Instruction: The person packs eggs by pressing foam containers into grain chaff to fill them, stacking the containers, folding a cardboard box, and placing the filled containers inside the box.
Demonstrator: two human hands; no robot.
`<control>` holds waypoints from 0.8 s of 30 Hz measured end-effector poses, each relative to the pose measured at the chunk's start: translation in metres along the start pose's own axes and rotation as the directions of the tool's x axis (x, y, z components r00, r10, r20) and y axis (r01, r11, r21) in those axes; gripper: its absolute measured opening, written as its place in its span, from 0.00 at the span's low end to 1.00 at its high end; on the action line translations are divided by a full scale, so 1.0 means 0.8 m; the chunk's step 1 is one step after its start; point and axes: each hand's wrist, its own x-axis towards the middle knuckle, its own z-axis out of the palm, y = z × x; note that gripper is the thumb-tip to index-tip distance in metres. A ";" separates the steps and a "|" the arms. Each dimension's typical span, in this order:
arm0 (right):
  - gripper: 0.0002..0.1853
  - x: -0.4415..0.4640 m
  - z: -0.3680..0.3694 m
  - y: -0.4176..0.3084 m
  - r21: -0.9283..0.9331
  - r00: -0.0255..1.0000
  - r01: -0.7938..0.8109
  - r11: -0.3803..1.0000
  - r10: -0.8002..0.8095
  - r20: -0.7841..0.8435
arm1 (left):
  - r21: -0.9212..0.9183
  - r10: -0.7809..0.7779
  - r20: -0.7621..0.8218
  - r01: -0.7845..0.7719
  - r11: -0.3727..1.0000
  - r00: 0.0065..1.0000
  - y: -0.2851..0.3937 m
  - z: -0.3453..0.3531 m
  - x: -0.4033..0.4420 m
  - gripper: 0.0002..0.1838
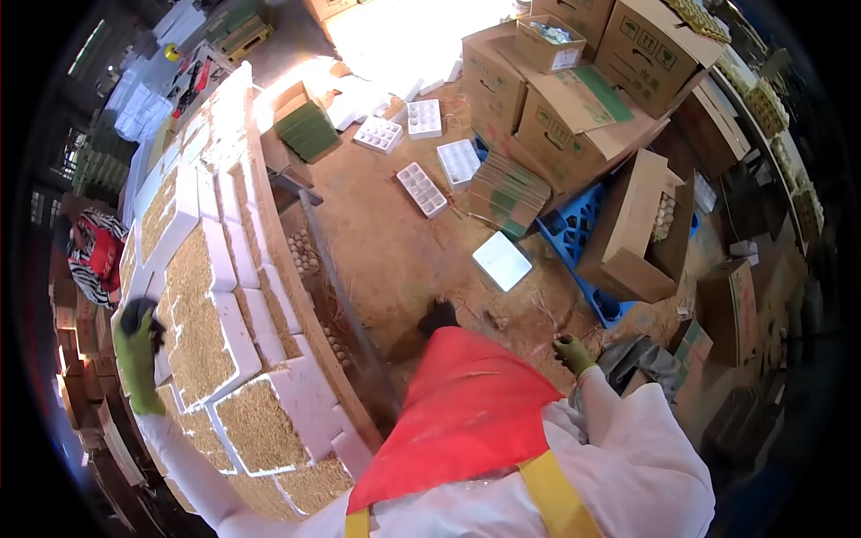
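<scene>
My left hand (139,345), in a green glove with dark fingertips, is at the left edge of a table bearing white foam boxes (235,336) filled with brown grain-like material (260,426). Its fingers are bent around toward the palm, and what they may hold cannot be made out. On the right, my right hand (572,353), gloved in green, hangs low over the floor beside a grey cloth (639,363). Those fingers are curled together, with nothing clearly visible in them. A red apron (457,394) covers my front.
Cardboard boxes (574,125) are stacked at the upper right, near a blue pallet (574,235) and an open carton (628,238). White foam trays (421,189) and a white lid (502,261) lie on the floor. A person (97,255) is at the far left.
</scene>
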 end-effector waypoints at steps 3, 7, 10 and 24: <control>0.15 0.027 0.040 -0.044 -0.387 0.925 0.363 0.847 -0.379 0.039 | -0.029 0.442 0.230 -0.448 0.894 0.867 0.111 0.123 0.046 0.14; 0.17 0.061 0.059 -0.128 -0.387 0.942 0.313 0.868 -0.334 0.011 | -0.022 0.731 0.354 -0.776 0.630 0.584 0.171 0.281 0.117 0.18; 0.22 0.090 0.066 -0.150 -0.216 0.981 0.139 0.966 -0.164 -0.101 | -0.230 0.742 0.465 -0.743 0.629 0.484 0.132 0.388 0.207 0.13; 0.21 0.332 0.033 -0.316 -0.340 0.947 0.033 0.940 -0.138 -0.290 | -0.222 0.342 0.919 -0.460 0.860 0.194 0.065 0.827 0.257 0.19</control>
